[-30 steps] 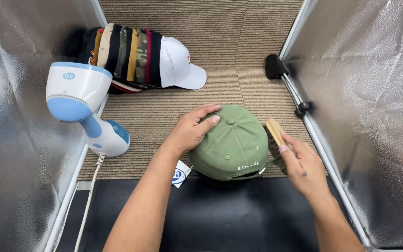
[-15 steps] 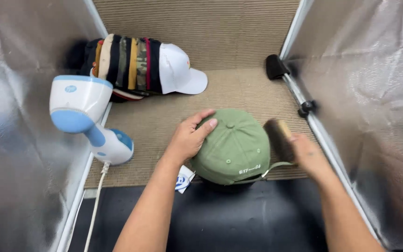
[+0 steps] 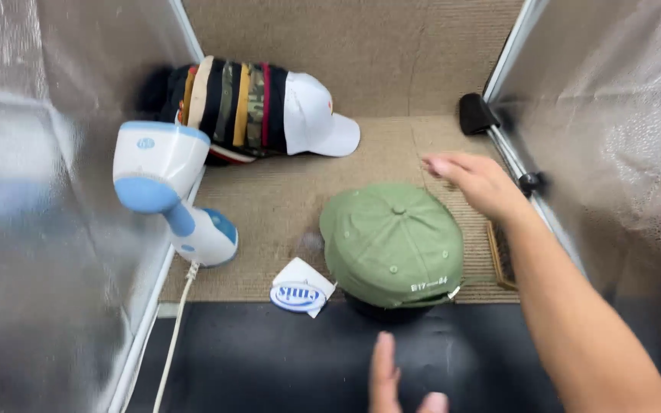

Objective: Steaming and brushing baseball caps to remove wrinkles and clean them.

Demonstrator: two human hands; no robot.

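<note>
On tan carpet (image 3: 284, 206), green cap (image 3: 392, 243) lies left of right hand (image 3: 477, 183), grip wide, empty.

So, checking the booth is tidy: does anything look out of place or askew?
Only small things: a white paper tag lies loose on the mat beside the green cap, and a brush lies at the cap's right, partly hidden under the right forearm.

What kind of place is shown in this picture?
Probably a small booth for steaming and cleaning caps: silvery foil walls enclose a carpeted surface, with a handheld steamer, a stack of caps and a green cap.
</note>
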